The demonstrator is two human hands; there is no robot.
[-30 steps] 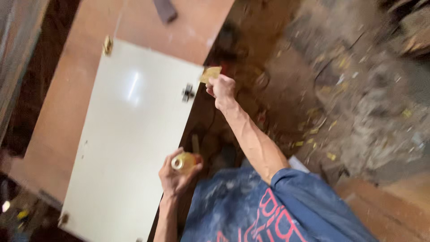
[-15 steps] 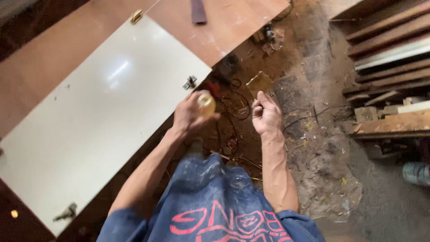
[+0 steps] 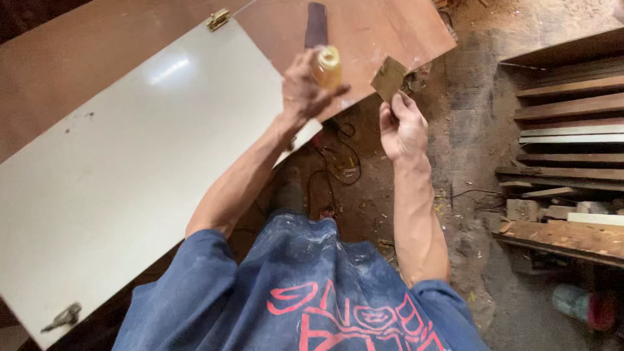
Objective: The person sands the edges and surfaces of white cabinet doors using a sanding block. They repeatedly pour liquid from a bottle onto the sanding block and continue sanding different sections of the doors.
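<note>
My left hand (image 3: 304, 88) is raised over the edge of the board and grips a small yellow bottle (image 3: 326, 65) with amber liquid. My right hand (image 3: 403, 127) is beside it, a little lower, pinching a small flat brown square piece (image 3: 389, 77) by its lower corner. The bottle and the square piece are close together but apart. Under my left arm lies a large white panel (image 3: 123, 162) with metal hinges at its corners (image 3: 218, 19), resting on a brown plywood sheet (image 3: 370, 26).
A dark flat strip (image 3: 316, 23) lies on the plywood behind my left hand. Black cables (image 3: 338, 162) trail over the dirt floor between my arms. Stacked wooden planks (image 3: 572, 117) stand at the right. A hinge (image 3: 63, 317) sits at the panel's near corner.
Both hands have risen and moved toward the board. The left hand with the bottle now sits over the panel's edge, and the right hand now holds up the brown square piece close to it.
</note>
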